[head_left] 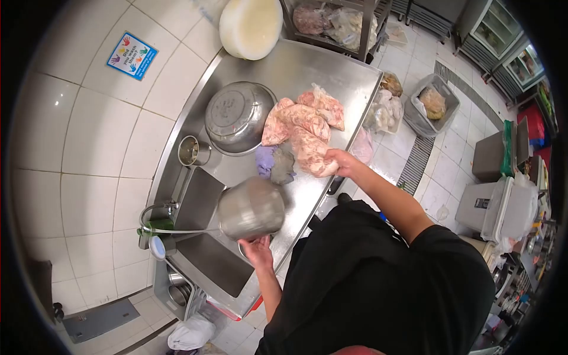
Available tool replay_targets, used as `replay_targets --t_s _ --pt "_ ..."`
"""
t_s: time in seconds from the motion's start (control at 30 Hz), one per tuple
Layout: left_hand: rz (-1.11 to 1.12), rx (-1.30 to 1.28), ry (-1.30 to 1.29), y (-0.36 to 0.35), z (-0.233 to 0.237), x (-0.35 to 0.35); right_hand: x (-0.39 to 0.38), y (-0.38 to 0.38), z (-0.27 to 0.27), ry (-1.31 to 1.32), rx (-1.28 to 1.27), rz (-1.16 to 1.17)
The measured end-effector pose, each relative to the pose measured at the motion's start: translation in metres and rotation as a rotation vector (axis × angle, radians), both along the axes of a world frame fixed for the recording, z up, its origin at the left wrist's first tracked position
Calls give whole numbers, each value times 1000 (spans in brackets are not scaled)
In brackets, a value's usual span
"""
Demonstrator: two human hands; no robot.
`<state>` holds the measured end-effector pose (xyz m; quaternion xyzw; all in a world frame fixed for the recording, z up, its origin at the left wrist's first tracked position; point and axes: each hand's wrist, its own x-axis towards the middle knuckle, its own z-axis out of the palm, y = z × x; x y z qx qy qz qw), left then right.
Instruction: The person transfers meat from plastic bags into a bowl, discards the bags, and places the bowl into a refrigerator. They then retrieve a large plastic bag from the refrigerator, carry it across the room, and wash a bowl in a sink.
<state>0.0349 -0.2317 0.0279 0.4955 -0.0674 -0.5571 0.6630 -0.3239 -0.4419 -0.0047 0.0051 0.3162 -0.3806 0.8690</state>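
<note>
My left hand (258, 252) is at the lower side of a large steel pot (251, 208), with its fingers closed at the pot's handle. The pot is tipped on its side at the sink's edge and smeared by motion. My right hand (342, 163) grips the near end of a clear plastic bag of pale pink raw meat (312, 151) on the steel counter. More such meat bags (290, 121) lie beside and behind it. A purple and grey crumpled bundle (274, 164) sits between the pot and the meat.
An upturned steel basin (239, 117), a small steel container (194, 151) and a round white block (251, 26) stand along the wall. The sink (204, 260) with its tap (171, 207) is at left. A grey crate (435, 105) stands on the floor.
</note>
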Motion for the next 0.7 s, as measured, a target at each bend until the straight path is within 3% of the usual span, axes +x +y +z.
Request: replay_targets --t_s 0.03,0.07,0.13,0.17,0.23,0.37,0.43,0.5,0.57,0.67,0.7 --pt "-29 40 -180 1 -7 -10 -8 7 -2 1 7 -4" --pt "-32 41 -176 1 -12 -18 -16 11 -2 54 -110 -2" --pt "-440 -139 -892 -6 -9 -34 -29 19 2 215 -256 -9" --pt "-440 -139 -888 -13 -9 -36 -32 18 2 219 -256 -8" --pt "-508 -236 -1514 -21 -8 -33 -32 16 2 565 -520 100" --pt "-560 -164 -1529 -31 -11 -14 2 11 1 735 -695 138" --pt "-639 -134 -1553 -33 -3 -4 21 9 11 1414 -984 322" --pt "-710 -129 -1493 -38 18 -3 34 7 34 1519 -912 458" --pt "-687 -162 -1465 -34 33 2 43 3 43 1665 -1040 520" --pt "-613 -182 -1449 -28 58 1 40 -43 42 2006 -894 99" --pt "-606 -171 -1455 -24 57 1 46 -56 33 1995 -904 104"
